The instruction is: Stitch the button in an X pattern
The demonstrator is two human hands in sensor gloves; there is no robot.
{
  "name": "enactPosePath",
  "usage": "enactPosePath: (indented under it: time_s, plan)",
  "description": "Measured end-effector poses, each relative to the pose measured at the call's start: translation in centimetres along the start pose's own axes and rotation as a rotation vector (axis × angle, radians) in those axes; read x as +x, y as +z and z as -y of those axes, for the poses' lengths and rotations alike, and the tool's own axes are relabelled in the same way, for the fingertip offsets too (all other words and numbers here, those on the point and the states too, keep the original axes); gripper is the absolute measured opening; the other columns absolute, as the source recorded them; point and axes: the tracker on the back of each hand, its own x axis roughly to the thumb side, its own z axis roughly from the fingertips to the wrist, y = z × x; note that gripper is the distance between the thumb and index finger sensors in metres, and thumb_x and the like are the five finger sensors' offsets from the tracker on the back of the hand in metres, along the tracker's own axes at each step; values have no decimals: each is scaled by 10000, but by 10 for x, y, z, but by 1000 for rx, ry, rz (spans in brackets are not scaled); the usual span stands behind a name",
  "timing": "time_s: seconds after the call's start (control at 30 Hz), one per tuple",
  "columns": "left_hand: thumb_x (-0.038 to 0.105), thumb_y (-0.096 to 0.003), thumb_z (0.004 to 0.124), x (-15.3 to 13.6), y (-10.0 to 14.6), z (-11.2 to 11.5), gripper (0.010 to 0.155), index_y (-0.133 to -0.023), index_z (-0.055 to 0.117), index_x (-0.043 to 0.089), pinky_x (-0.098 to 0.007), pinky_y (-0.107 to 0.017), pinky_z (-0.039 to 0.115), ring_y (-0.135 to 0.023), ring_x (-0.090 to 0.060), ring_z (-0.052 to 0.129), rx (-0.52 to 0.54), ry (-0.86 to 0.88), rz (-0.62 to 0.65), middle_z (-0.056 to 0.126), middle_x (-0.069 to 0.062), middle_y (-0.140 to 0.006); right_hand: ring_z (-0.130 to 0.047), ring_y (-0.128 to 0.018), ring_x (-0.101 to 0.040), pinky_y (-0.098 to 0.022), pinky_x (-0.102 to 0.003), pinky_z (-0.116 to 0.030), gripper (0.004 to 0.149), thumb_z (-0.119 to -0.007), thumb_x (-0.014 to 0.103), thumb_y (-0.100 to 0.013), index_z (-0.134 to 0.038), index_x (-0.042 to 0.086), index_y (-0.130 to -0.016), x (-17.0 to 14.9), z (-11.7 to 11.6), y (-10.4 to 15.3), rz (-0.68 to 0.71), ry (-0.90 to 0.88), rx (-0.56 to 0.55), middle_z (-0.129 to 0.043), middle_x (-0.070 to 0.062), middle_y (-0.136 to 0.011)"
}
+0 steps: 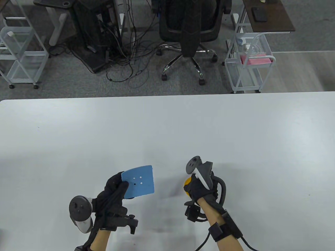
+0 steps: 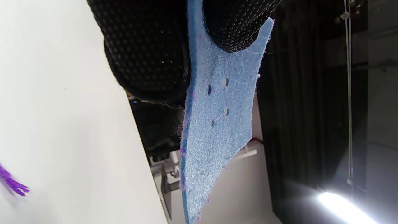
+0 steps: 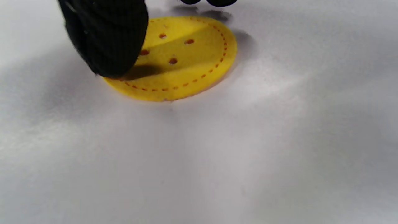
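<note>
My left hand [image 1: 115, 189] grips a blue felt square [image 1: 138, 181] by its near-left corner and holds it above the white table [image 1: 167, 130]. The felt has several small holes near its middle; in the left wrist view the felt [image 2: 217, 124] sits between thumb and fingers. A yellow felt button [image 3: 183, 62] with several holes and an orange stitched rim lies flat on the table. My right hand [image 1: 195, 188] is over it, one fingertip [image 3: 105, 40] resting on its edge. In the table view only a sliver of the button [image 1: 187, 181] shows.
A purple thread end [image 2: 12, 183] lies on the table near my left hand. Beyond the table's far edge stand an office chair [image 1: 191, 34] and white wire carts [image 1: 248, 65].
</note>
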Motion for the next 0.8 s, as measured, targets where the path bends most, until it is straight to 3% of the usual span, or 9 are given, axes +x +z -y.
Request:
enactPosePath:
  time_s: [0.2,0.43,0.8]
  plan:
    - [206,-567,741,0,0,0,387,-940,712,109,-256,-328,980,-560,-278,1084,0,-7,-3,902,-183,-811,-309,-1008,-328,-794,-492,-313,918,-843,469,-443,-266,223,-1113,-3,-1,-3,-31,-2,27,-211,-100,-1110]
    - [210,-567,740,0,0,0,391,-942,708,103,-277,-333,975,-553,-283,1080,-3,-7,-4,901,-180,-805,-307,-1008,-319,-796,-488,-307,824,-845,471,-437,-370,274,-1081,-3,0,-3,-36,3,21,-220,-84,-1105]
    - [210,-568,739,0,1,2,391,-942,706,101,-288,-339,972,-546,-281,1079,-14,-8,-11,901,-177,-802,-344,-1002,-330,-787,-485,-337,714,-839,411,-462,-446,266,-1041,-6,-2,-5,-5,-70,5,-271,-85,-1114]
